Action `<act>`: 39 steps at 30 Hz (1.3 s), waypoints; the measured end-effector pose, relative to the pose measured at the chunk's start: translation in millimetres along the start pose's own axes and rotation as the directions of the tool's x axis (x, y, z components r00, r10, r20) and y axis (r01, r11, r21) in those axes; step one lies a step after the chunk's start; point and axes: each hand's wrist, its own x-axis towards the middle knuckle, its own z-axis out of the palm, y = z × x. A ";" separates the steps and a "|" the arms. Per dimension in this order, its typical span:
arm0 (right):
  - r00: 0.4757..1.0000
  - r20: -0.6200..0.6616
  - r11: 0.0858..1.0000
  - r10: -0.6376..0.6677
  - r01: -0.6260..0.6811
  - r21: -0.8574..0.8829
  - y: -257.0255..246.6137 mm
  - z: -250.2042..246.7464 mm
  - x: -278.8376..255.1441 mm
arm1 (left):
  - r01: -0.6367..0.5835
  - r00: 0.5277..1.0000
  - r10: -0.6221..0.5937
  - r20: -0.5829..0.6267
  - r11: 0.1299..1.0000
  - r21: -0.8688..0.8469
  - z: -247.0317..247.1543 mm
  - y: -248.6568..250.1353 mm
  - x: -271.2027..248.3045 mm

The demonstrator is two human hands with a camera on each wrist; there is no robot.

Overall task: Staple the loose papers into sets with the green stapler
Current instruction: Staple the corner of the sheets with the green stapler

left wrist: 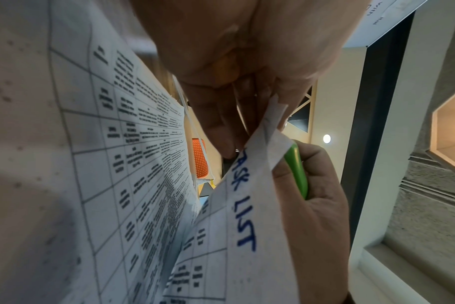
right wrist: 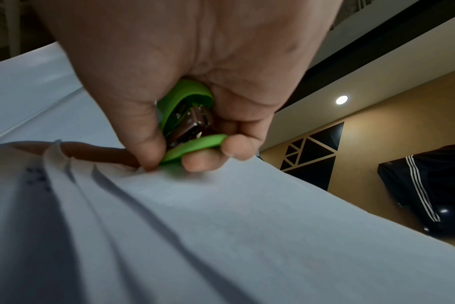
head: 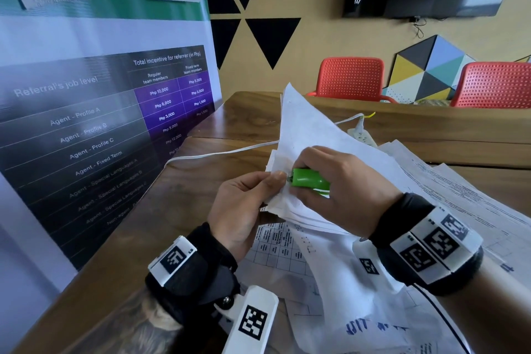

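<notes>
The right hand (head: 342, 181) is covering the rear of the green stapler (head: 309, 179), while the held paper set (head: 304, 135) is hiding the stapler's mouth. At centre frame in the left wrist view, the left hand's fingertips (left wrist: 221, 135) are disappearing behind the sheets. The table print (left wrist: 143, 144) is blurring, perhaps illegibly. Along the right edge, the loose papers (head: 459, 190) are running out of frame.
</notes>
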 end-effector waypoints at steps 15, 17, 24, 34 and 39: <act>0.999 0.046 0.998 -0.023 0.020 0.054 -3.8 -4.5 -0.9 | 0.062 0.998 -0.061 0.013 0.994 -0.089 -0.5 0.3 1.1; 0.997 0.073 0.997 -0.001 -0.004 0.078 -3.1 -3.7 -1.1 | 0.063 0.998 -0.064 -0.003 0.995 -0.081 -1.4 -0.5 1.9; 0.995 0.099 0.997 -0.018 0.010 0.078 -1.1 -2.0 0.0 | 0.083 0.995 -0.087 -0.040 0.993 -0.082 -4.3 -3.7 5.9; 0.999 0.052 0.996 -0.012 0.007 0.084 0.3 -1.8 0.2 | 0.079 0.996 -0.082 -0.033 0.994 -0.069 -3.9 -4.7 5.0; 0.988 -0.055 0.982 0.145 -0.137 0.133 -0.1 -6.1 -1.1 | 0.046 0.999 -0.048 -0.022 0.996 -0.083 -4.5 -2.7 5.2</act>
